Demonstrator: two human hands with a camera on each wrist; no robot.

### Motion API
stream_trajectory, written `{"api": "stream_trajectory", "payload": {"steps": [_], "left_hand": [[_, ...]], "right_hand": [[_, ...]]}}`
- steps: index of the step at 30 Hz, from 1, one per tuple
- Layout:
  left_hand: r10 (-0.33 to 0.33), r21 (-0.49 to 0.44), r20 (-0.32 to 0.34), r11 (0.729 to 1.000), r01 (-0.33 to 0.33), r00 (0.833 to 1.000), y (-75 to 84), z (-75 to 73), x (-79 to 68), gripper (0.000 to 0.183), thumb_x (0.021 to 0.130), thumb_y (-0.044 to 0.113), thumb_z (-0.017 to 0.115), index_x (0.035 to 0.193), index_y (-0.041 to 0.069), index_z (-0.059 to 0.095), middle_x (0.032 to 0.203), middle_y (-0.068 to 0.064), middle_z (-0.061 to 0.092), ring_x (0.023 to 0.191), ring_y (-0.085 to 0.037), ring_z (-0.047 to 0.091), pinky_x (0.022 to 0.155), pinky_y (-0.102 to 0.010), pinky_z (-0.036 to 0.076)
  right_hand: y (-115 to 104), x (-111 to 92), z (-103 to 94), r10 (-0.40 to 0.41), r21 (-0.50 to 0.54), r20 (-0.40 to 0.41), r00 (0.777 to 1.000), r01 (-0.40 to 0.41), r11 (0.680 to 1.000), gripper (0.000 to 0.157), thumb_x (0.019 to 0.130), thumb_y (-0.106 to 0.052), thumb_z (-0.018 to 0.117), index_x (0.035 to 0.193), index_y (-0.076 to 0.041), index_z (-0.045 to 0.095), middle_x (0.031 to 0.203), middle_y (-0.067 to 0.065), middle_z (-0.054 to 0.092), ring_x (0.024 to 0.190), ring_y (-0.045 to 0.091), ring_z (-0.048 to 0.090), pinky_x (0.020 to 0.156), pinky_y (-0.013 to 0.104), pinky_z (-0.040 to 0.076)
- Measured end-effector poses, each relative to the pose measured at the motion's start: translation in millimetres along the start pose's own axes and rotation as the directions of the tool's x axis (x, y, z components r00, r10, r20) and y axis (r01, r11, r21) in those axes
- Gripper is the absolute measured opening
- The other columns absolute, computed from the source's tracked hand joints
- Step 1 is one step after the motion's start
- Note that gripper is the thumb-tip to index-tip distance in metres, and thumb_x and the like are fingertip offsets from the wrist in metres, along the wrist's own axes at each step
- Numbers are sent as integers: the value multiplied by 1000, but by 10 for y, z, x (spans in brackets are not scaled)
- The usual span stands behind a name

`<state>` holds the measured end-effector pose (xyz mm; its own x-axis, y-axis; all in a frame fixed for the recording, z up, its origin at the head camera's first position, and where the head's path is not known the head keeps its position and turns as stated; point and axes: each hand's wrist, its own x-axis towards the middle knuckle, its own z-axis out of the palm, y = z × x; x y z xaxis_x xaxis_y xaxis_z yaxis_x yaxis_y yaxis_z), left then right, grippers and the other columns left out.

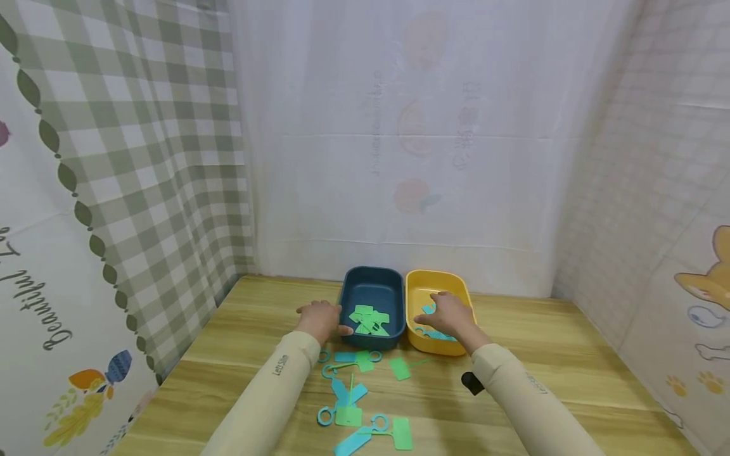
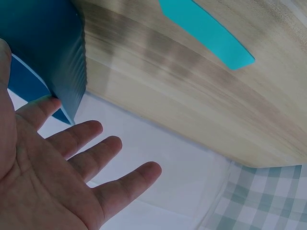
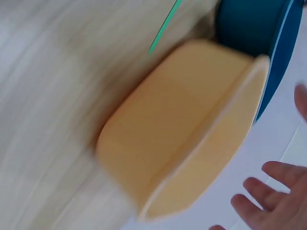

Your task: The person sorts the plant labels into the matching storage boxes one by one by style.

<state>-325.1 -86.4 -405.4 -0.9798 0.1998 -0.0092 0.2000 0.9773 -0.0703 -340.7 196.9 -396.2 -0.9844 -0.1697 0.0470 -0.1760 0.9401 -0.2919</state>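
Note:
My left hand is at the left rim of the dark blue bin, fingers spread and relaxed. In the left wrist view its palm shows bare, with one fingertip right at the bin's rim. Flat green tags lie in that bin. Over the yellow bin beside it hovers my right hand, fingers extended and apart. Flat light-blue tags with ring ends lie below it in the yellow bin. The right wrist view shows the right hand's fingers past the rim, holding nothing.
On the wooden table, before the bins, several light-blue ring tags and green tags with thin stems lie scattered, some overlapping. One green tag lies near the yellow bin. Cloth curtains stand behind and at both sides.

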Motion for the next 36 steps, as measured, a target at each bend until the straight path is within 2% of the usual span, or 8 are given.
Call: {"api": "stream_trajectory", "payload": {"steps": [5,8,11,15,19,23,29,36], "left_hand": [[2,-5,13,1000,-1,1000,0,-1,9,69,86,62,64,136,14,62,125,-18,64,115,-42,59,88,-64,49],[8,-19,29,1000,-7,1000,-11,-1,30,69,86,61,65,135,13,62,125,-19,63,115,-42,58,89,-65,48],[10,-38,59,999,-7,998,-19,-9,50,69,86,61,66,135,12,61,127,-18,62,117,-41,58,90,-65,47],[9,-74,100,997,-1,995,-40,16,114,71,86,61,67,134,9,60,129,-18,61,118,-41,57,92,-65,46],[12,-175,171,984,19,985,-39,-45,123,72,88,53,70,138,4,55,135,-19,58,123,-38,54,97,-59,45],[50,-279,160,960,-3,986,-88,1,153,74,88,50,71,140,1,52,137,-20,56,126,-37,53,101,-53,44],[89,-395,84,917,-49,993,-278,61,182,68,92,47,67,140,1,52,140,-19,54,130,-37,49,104,-53,42],[101,-348,64,935,-73,993,-706,156,102,52,97,34,66,135,0,56,138,-22,54,128,-39,50,103,-56,42]], "right_hand": [[331,-103,-148,0,-30,104,995,3,1000,101,82,-54,76,144,15,36,144,37,38,129,55,40,93,73,36],[500,-176,-208,22,-27,145,989,-18,999,107,78,-56,79,142,17,36,141,39,41,127,55,40,92,75,35],[628,-227,-236,51,-16,182,982,-49,999,103,74,-55,82,140,13,41,132,35,48,123,51,45,91,74,35],[734,-251,-214,62,4,213,975,-64,998,86,74,-53,83,132,3,54,121,25,58,113,43,53,90,71,37],[781,-252,-173,55,13,212,976,-59,998,69,76,-52,82,120,-3,62,116,19,64,107,37,58,88,69,40],[806,-248,-156,49,35,209,977,-58,998,64,76,-51,82,116,-4,63,115,17,66,105,35,59,88,67,40],[839,-229,-175,24,51,202,979,-35,998,66,80,-47,80,121,1,61,116,21,65,105,37,60,88,60,46],[820,-244,-167,15,98,218,976,-37,995,62,84,-40,79,125,3,61,121,25,63,111,41,58,94,58,45]]}}
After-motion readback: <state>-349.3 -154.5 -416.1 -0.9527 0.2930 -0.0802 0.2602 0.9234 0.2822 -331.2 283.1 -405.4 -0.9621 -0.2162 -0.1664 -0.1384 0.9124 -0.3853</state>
